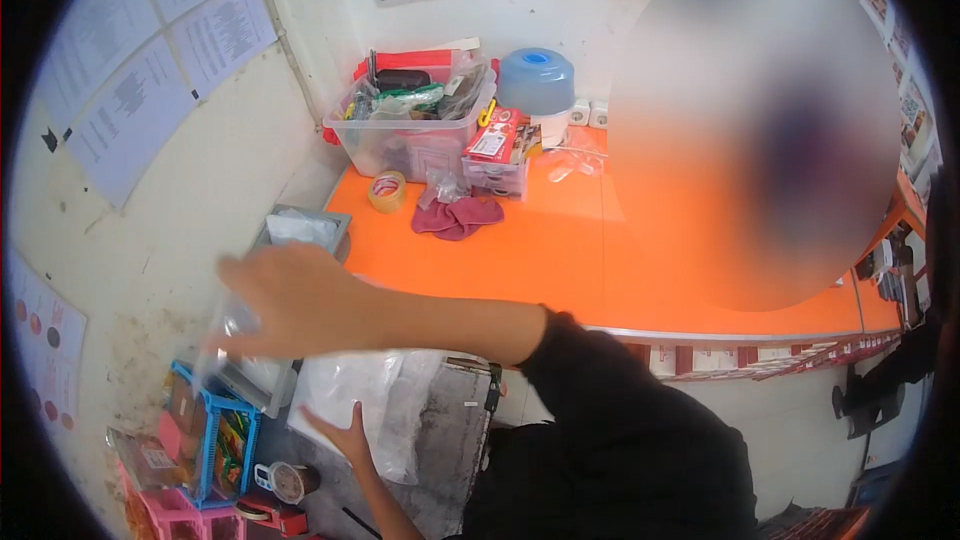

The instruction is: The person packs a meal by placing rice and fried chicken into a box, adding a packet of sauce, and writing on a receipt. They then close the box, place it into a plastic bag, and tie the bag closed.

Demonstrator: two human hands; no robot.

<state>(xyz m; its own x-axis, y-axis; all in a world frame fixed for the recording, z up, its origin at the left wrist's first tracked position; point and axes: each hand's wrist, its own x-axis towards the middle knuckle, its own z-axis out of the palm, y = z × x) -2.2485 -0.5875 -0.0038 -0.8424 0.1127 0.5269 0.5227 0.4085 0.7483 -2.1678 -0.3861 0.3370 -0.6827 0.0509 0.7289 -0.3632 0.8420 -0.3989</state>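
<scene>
My right hand [290,302] stretches across to the left, above a grey tray. Its fingers curl round a piece of clear plastic [212,348], which is blurred and looks like a thin bag. Lower down, my left hand [348,440] lies with thumb and fingers spread on a pile of whitish clear plastic bags [390,390]. The pile rests on a dark grey worktop [448,430]. Part of the grey tray [265,395] shows beneath my right hand, and my forearm hides some of the pile's far side.
A blue basket [212,450] with packets stands at left, near a lidded cup [293,481] and red tape dispenser [275,517]. On the orange table [520,260] are a tape roll [387,191], maroon cloth [457,217] and a filled plastic bin [410,140]. A blurred area covers the right.
</scene>
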